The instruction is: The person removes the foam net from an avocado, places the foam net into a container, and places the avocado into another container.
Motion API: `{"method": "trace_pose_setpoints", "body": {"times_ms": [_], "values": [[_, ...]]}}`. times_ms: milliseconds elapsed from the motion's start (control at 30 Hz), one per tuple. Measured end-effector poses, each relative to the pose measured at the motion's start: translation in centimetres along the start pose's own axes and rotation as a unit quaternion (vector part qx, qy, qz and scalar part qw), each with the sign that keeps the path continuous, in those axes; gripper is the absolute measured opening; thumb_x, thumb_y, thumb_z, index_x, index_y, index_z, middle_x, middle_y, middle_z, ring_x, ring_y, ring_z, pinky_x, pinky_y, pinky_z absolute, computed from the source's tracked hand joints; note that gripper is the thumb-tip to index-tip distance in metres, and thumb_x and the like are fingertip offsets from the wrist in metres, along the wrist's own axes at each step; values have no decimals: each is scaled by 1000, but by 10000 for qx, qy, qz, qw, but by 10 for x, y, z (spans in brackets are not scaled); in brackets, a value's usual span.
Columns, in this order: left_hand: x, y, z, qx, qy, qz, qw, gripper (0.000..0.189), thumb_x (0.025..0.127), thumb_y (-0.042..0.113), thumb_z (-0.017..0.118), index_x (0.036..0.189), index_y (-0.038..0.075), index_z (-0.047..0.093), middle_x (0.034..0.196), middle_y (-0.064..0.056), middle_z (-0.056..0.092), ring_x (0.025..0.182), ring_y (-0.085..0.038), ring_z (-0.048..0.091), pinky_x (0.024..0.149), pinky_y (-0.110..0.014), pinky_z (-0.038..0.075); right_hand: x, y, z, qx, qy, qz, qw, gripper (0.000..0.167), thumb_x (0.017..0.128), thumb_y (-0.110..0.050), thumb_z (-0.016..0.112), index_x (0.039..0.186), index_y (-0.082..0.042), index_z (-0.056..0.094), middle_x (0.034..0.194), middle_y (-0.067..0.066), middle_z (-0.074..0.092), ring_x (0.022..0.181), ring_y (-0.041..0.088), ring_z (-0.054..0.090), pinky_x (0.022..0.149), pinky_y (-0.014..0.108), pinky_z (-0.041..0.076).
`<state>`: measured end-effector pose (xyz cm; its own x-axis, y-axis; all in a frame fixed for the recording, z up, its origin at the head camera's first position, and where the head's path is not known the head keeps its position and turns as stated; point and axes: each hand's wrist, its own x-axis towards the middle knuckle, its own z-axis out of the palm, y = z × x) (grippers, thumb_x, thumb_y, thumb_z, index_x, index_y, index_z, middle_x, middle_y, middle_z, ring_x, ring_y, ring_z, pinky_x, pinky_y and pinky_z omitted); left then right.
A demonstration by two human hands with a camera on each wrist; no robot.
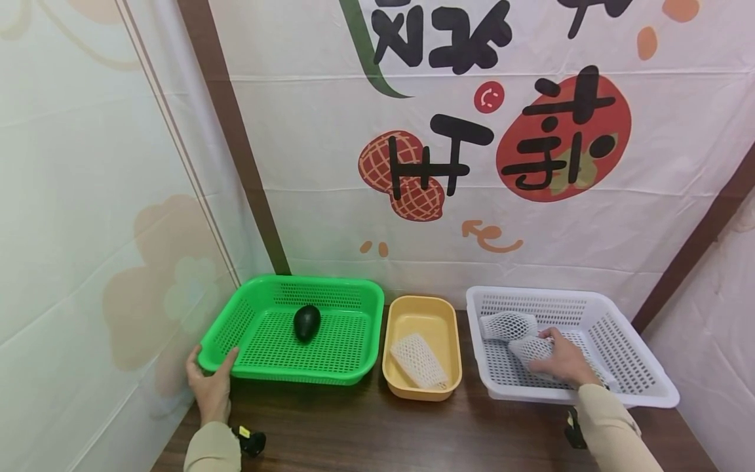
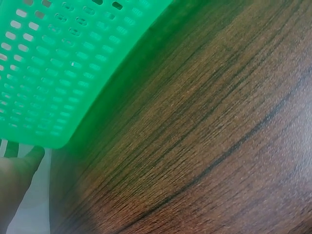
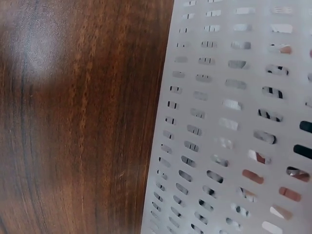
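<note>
My left hand [image 1: 212,390] holds the front left corner of a green plastic basket [image 1: 362,377], thumb at the front side and fingers at the left. The left wrist view shows its fingertips against the basket's perforated wall [image 2: 53,97]. A dark, glossy, oval fruit or vegetable [image 1: 307,323] lies in that basket. My right hand [image 1: 563,360] reaches into a white plastic basket [image 1: 649,387] and grips a bulging white foam net sleeve [image 1: 525,351]. Another such foam net sleeve [image 1: 508,325] lies just behind. In the right wrist view, the white basket's wall [image 3: 214,126] hides the hand.
Between the baskets stands a yellow tray [image 1: 425,311] holding a flat white foam net sleeve [image 1: 420,360]. All three containers rest on a brown wooden table [image 1: 330,426]. A printed cloth wall [image 1: 318,164] rises right behind them, and a cloth side wall [image 1: 77,295] borders the left.
</note>
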<state>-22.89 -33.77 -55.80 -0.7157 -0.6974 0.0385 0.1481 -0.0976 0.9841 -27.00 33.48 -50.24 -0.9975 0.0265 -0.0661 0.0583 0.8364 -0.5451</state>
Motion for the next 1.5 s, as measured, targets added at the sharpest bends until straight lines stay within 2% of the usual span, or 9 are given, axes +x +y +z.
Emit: {"method": "trace_pose_setpoints", "body": {"times_ms": [267,433,600,800,900,1033,1200,1300,1500], "values": [[-1,0,0,-84,10,11,10000,86,83,17,79,151,21,26,152,-9,26,135,-24,30,99,-20,40,-3,1,-4,-32,150,-74,9999,70,69,-27,84,122,0,48,123,40,47,107,53,49,85,64,45],[-1,0,0,-100,0,18,9999,84,84,17,77,151,22,27,152,-9,26,135,-25,30,98,-20,40,-11,-1,-13,214,159,92,9996,74,69,-31,84,125,-4,45,126,41,44,107,53,49,81,61,47],[-1,0,1,-80,-39,2,10000,82,86,16,76,151,22,26,151,-10,26,134,-27,31,99,-21,40,-20,3,-23,550,354,159,9977,77,71,-33,85,127,-5,40,126,40,43,103,50,51,75,55,50],[-1,2,0,-12,-79,-85,9999,82,87,20,74,152,25,24,156,-5,17,137,-22,25,106,-30,35,-29,6,-31,874,539,172,9946,82,72,-33,85,132,-2,37,137,39,32,119,58,36,87,69,41],[-2,2,0,-15,-83,-105,9999,82,88,19,74,152,26,24,157,-5,15,138,-22,24,107,-30,35,-33,7,-33,1002,562,131,9933,83,72,-31,85,133,-1,37,139,39,30,122,58,32,91,71,38],[-2,1,-1,3,-59,-99,9999,81,88,18,73,152,26,24,155,-7,19,137,-23,26,105,-27,36,-38,8,-35,1075,587,73,9924,83,73,-31,85,134,-1,37,137,39,33,119,56,37,89,67,41],[-2,-1,-2,86,-12,-44,10000,79,88,19,74,151,25,27,155,-7,17,138,-22,22,111,-34,31,-41,9,-34,1199,684,-1,9904,81,74,-29,84,134,-2,38,127,37,44,105,47,51,73,45,53],[-2,-2,-2,164,-2,-12,9999,76,88,20,73,151,24,30,157,-7,14,139,-21,18,113,-40,26,-41,9,-33,1360,769,-40,9877,79,74,-26,84,134,-2,38,121,35,49,98,42,55,65,35,52],[-2,1,-1,272,-39,-32,9996,73,89,21,73,150,24,34,158,-6,14,140,-21,16,114,-43,23,-43,4,-32,1400,957,5,9855,79,75,-25,84,134,-1,38,120,33,50,100,41,54,66,32,48]]}}
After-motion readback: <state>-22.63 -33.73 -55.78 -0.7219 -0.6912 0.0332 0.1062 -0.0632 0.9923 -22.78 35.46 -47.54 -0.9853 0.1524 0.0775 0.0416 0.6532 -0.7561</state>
